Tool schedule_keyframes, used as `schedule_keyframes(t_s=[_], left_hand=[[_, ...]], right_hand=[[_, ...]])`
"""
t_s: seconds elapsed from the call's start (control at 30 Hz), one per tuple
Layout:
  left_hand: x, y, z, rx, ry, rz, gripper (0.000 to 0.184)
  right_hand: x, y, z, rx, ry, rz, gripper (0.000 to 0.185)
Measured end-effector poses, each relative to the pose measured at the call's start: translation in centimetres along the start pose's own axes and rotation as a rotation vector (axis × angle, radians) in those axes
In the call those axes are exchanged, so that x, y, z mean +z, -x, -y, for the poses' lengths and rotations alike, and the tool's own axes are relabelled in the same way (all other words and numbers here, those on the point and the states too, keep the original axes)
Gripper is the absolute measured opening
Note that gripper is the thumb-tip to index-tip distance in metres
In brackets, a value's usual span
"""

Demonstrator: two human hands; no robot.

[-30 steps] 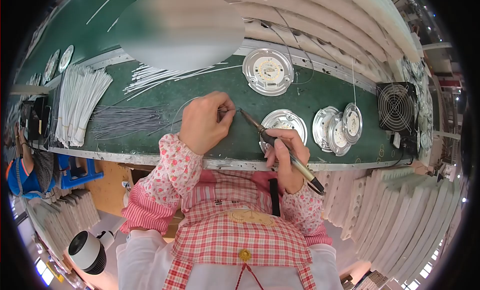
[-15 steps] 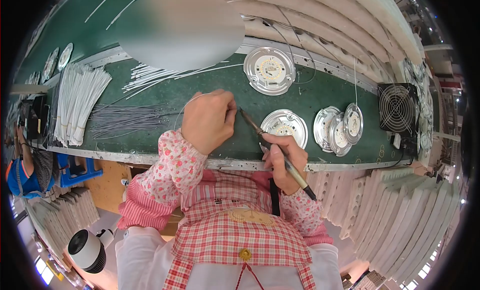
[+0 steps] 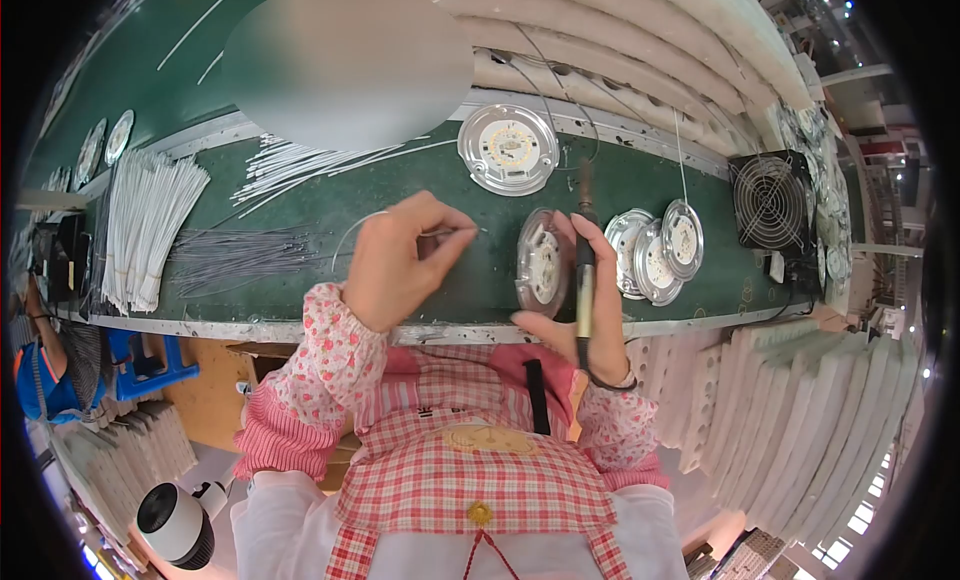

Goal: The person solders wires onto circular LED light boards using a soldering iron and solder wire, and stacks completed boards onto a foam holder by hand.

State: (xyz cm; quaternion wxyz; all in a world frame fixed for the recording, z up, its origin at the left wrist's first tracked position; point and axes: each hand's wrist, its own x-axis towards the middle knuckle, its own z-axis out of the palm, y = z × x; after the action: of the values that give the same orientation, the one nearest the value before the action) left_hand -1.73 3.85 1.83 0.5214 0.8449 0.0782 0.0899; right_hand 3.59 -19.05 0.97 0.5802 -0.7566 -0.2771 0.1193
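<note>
Cannot read any text, including small dark marks (image 3: 425,413) on checked apron (image 3: 475,482), below the left fingers (image 3: 452,253).

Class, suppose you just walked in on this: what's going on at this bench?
Someone is working at a green workbench. The left hand pinches a thin wire. The right hand holds a soldering iron, its tip pointing away from the wire, along with a steeply tilted round LED plate. The wire's end is apart from that plate. Grey wires and bundled white wires lie to the left.
</note>
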Motion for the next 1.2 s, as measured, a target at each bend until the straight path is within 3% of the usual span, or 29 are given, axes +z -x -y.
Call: schedule_keyframes(t_s=[0.1, 0.4, 0.6, 0.7, 0.83, 1.0, 1.1, 1.13, 1.2], left_hand=[[1.6, 0.4, -1.4, 0.014, 0.261, 0.032, 0.009], [1.7, 0.3, -3.3, -0.043, 0.308, 0.107, 0.011], [2.0, 1.1, -3.3, 0.063, 0.146, 0.030, 0.012], [1.7, 1.4, -3.5, 0.085, 0.059, 0.046, 0.011], [2.4, 1.0, -1.7, -0.194, 0.559, 0.195, 0.014], [2.0, 0.6, -1.0, -0.350, 0.719, 0.256, 0.025], [2.5, 1.0, -2.0, -0.057, 0.062, 0.127, 0.031], [3.5, 1.0, -1.7, -0.059, 0.017, 0.003, 0.032], [3.9, 0.7, -1.1, -0.175, 0.023, 0.053, 0.032]], right_hand=[[0.8, -0.1, 1.3, 0.264, -0.704, -0.072, 0.117], [1.6, -0.2, 1.2, 0.249, -0.645, -0.054, 0.121], [1.7, 0.1, 0.7, 0.264, -0.728, 0.029, 0.123], [2.1, 0.5, -0.6, 0.083, -0.563, 0.035, 0.122], [1.6, 0.8, -0.6, -0.240, -0.032, -0.027, 0.115], [1.4, 0.5, 0.1, -0.282, 0.307, -0.064, 0.111], [2.5, 0.3, -0.2, -0.305, 0.461, -0.095, 0.107], [3.1, 0.4, -0.5, -0.319, 0.483, -0.105, 0.105], [3.9, 0.5, -0.6, -0.328, 0.602, -0.136, 0.104]])
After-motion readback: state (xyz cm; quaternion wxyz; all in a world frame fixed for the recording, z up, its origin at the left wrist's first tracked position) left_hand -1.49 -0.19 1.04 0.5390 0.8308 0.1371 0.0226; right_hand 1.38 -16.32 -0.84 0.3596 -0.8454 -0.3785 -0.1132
